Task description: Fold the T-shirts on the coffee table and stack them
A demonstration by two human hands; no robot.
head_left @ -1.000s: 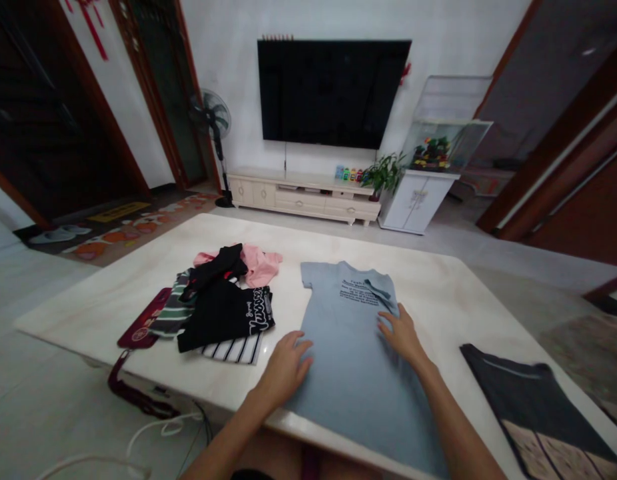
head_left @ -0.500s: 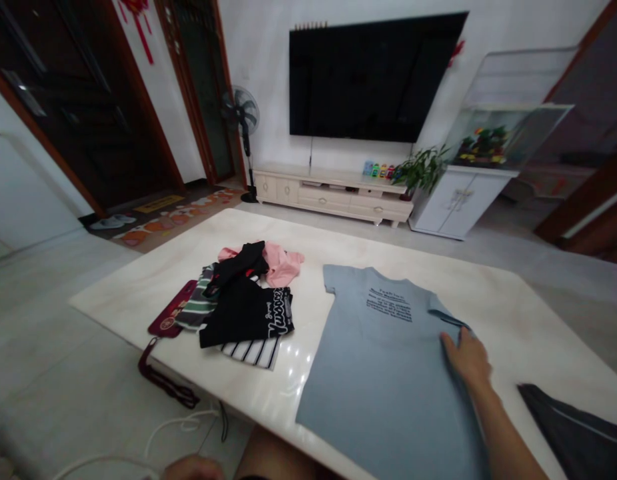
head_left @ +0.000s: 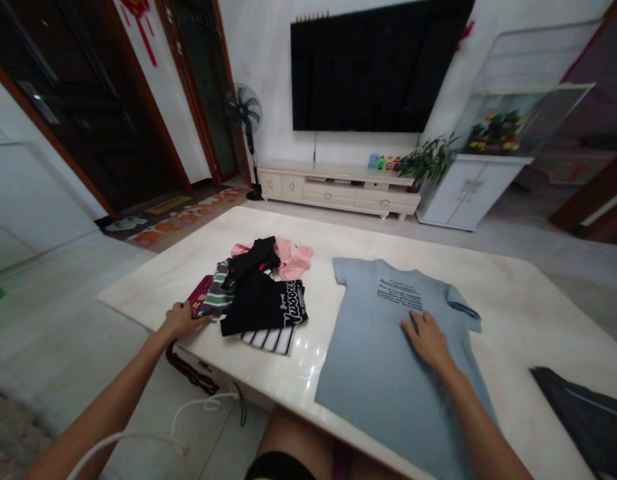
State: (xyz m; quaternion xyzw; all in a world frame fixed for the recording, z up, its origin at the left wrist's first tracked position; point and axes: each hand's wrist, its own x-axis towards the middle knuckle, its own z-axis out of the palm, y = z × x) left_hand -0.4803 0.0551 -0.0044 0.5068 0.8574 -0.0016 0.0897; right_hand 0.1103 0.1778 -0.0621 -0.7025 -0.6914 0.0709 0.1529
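Note:
A grey-blue short-sleeved T-shirt [head_left: 373, 360] with dark printed lines lies spread out on the white table [head_left: 518, 300]. My right hand [head_left: 428, 339] rests on its chest, just below the print, fingers apart and holding nothing. At the table's left edge, my left hand [head_left: 181, 321] closes over the near end of a flat maroon pouch [head_left: 201, 293] with gold marks, hiding part of it. Close beside it is a pile of clothes: a green-and-grey striped garment [head_left: 217, 293], a black garment with white lettering [head_left: 263, 303], a white striped cloth [head_left: 271, 340] and a pink garment [head_left: 293, 259].
Dark folded cloth [head_left: 583, 413] lies at the table's right. A maroon strap [head_left: 193, 373] hangs below the left edge, near a white cable [head_left: 188, 407]. Beyond the table stand a fan [head_left: 248, 117], a low TV cabinet [head_left: 333, 190] and a fish tank [head_left: 518, 123].
My left hand has come up from the bottom of the view to the maroon pouch. My right hand has moved from the shirt's right sleeve to its chest, and that sleeve now lies spread outward.

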